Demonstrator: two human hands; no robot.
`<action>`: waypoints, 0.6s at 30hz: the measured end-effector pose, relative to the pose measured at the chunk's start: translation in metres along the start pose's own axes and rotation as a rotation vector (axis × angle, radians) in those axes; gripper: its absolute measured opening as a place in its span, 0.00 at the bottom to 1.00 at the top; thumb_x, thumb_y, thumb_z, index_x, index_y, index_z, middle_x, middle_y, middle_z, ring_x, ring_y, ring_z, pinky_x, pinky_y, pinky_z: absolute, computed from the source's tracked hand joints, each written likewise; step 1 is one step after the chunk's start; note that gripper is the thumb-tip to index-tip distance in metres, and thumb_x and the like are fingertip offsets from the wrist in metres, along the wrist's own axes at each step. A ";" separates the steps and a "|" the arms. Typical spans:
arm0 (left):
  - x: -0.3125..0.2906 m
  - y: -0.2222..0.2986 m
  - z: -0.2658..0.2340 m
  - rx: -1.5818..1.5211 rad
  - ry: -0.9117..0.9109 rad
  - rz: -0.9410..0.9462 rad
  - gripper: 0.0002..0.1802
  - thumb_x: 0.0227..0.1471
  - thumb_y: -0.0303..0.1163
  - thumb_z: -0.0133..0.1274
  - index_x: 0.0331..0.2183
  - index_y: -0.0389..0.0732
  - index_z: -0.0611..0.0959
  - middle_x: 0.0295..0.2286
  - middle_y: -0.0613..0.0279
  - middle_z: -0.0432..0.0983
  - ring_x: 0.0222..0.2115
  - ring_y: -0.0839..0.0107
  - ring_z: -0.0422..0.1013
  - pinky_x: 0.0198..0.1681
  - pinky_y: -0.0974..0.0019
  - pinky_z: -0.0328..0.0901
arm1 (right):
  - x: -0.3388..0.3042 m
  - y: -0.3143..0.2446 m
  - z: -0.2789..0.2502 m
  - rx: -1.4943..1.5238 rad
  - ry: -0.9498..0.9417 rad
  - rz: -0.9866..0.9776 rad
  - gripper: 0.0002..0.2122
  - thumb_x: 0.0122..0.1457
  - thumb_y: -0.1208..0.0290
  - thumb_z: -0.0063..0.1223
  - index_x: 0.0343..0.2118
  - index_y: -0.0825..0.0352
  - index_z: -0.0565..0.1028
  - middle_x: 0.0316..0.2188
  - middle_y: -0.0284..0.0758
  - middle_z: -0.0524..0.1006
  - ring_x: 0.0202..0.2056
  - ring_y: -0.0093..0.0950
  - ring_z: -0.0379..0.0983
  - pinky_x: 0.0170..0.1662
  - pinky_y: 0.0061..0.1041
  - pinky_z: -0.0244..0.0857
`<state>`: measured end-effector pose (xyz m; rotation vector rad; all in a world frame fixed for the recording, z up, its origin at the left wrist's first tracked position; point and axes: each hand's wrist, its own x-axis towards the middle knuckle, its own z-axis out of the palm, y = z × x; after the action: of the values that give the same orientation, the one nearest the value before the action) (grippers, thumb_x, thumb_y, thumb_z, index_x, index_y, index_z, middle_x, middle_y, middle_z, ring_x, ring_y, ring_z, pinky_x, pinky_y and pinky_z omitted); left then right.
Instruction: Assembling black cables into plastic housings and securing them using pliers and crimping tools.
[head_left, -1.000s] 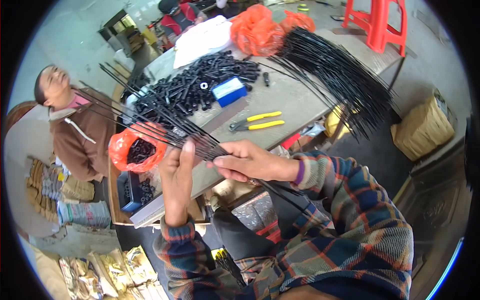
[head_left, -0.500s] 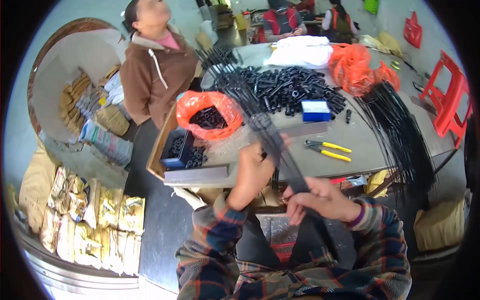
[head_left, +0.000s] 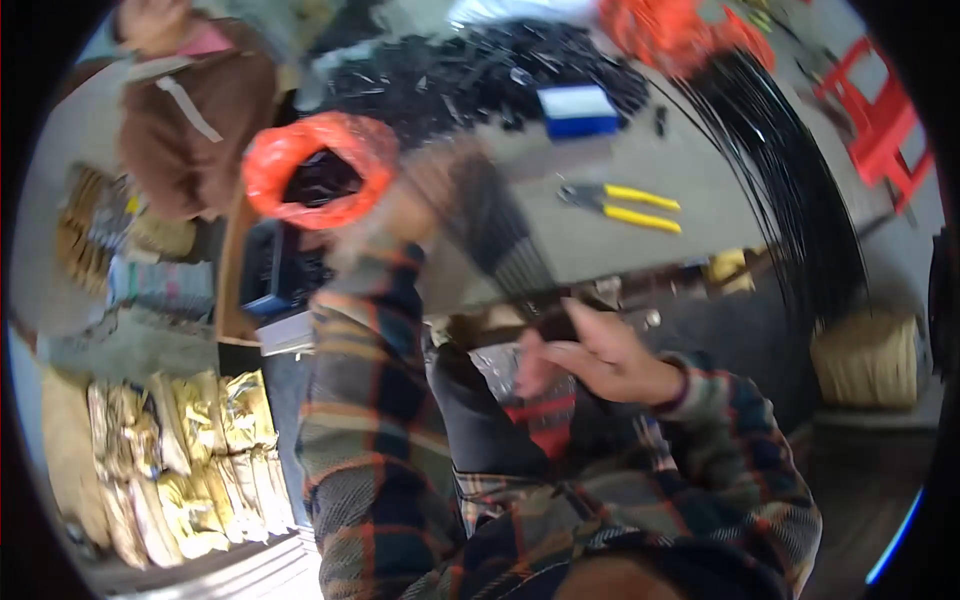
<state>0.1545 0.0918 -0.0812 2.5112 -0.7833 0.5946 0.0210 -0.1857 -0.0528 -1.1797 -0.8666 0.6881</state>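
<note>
A bundle of thin black rods [head_left: 497, 235] slants over the front edge of the table, smeared by motion. My left hand [head_left: 418, 205], blurred, is closed on its upper part beside the red plastic bag. Near my lap, my right hand [head_left: 615, 360] curves around the dark lower end of the bundle, thumb and fingers on either side of it. Yellow-handled pliers [head_left: 625, 207] lie on the table to the right of the bundle. The red bag [head_left: 262, 165], holding small black pieces, sits to the left of my left hand.
A large heap of black parts [head_left: 450, 80] covers the far table, with a blue box [head_left: 580, 110] beside it. More long black rods [head_left: 800, 190] hang over the right edge near a red stool [head_left: 880, 120]. At the left stands a person in brown [head_left: 200, 130].
My left hand has moved left and up with the bundle's upper part, and my right hand has dropped slightly. The view has shifted, so the table things sit higher and further left.
</note>
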 end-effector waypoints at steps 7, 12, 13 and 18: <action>-0.027 -0.041 -0.018 0.644 -0.195 0.107 0.30 0.49 0.29 0.42 0.54 0.36 0.58 0.53 0.52 0.56 0.54 0.58 0.54 0.55 0.62 0.51 | 0.007 0.102 0.012 0.163 0.123 0.036 0.09 0.61 0.76 0.34 0.42 0.73 0.61 0.32 0.39 0.72 0.36 0.27 0.73 0.40 0.22 0.68; -0.082 0.088 -0.028 0.107 -0.384 -0.029 0.62 0.28 0.53 0.62 0.56 0.31 0.47 0.57 0.42 0.42 0.58 0.50 0.40 0.59 0.56 0.38 | -0.009 0.164 0.006 0.056 0.122 -0.028 0.09 0.61 0.74 0.37 0.42 0.71 0.65 0.35 0.36 0.71 0.41 0.26 0.70 0.47 0.25 0.62; -0.096 0.090 -0.018 0.113 -0.449 0.003 0.66 0.24 0.55 0.63 0.56 0.30 0.46 0.57 0.41 0.39 0.58 0.49 0.38 0.59 0.55 0.38 | -0.011 0.169 0.005 0.054 0.123 -0.029 0.09 0.61 0.74 0.37 0.42 0.71 0.65 0.35 0.36 0.71 0.41 0.26 0.70 0.47 0.25 0.62; -0.100 0.110 0.016 0.185 -0.369 0.021 0.54 0.33 0.60 0.55 0.55 0.37 0.56 0.56 0.53 0.49 0.58 0.55 0.44 0.58 0.56 0.44 | -0.005 0.204 -0.002 -0.122 0.036 0.021 0.12 0.60 0.70 0.40 0.44 0.69 0.66 0.35 0.36 0.73 0.39 0.25 0.69 0.45 0.23 0.60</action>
<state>0.0167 0.0438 -0.1152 2.8312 -0.9203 0.2168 0.0167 -0.1388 -0.2511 -1.3079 -0.8765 0.6366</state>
